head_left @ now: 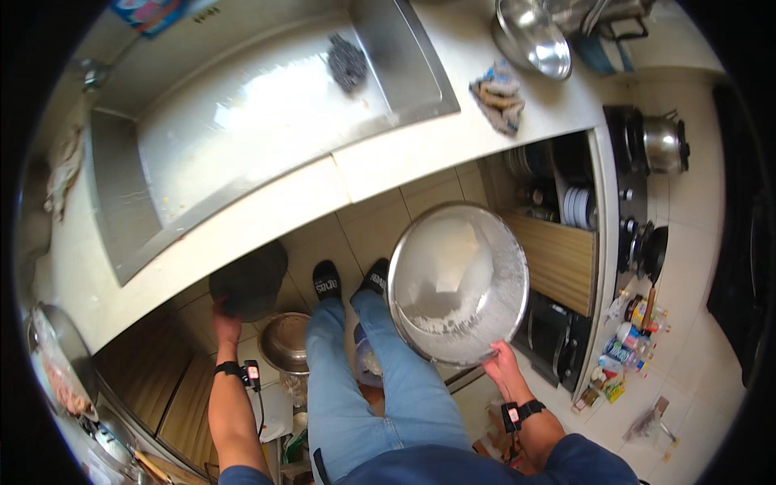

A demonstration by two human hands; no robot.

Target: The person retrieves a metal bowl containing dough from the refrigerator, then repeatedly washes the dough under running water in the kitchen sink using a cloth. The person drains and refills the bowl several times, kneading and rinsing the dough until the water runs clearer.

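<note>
My right hand [502,364] grips the lower right rim of a large stainless steel basin [448,285]. The basin is tilted so its inside faces me, and white powdery or foamy residue coats part of the inner wall. My left hand [227,324] is below the counter edge, with its fingers at the rim of a dark rounded object [251,282]. What that object is cannot be made out, and the fingertips are partly hidden. Between my left forearm and my leg sits a smaller steel bowl [285,339].
A steel sink [121,176] holds a dark scouring pad [347,63]. A crumpled cloth [498,100] and metal bowls [539,48] lie on the counter. An open cabinet at right holds stacked plates [576,207] behind a wooden drawer front [548,260]. Several bottles [630,342] stand farther right.
</note>
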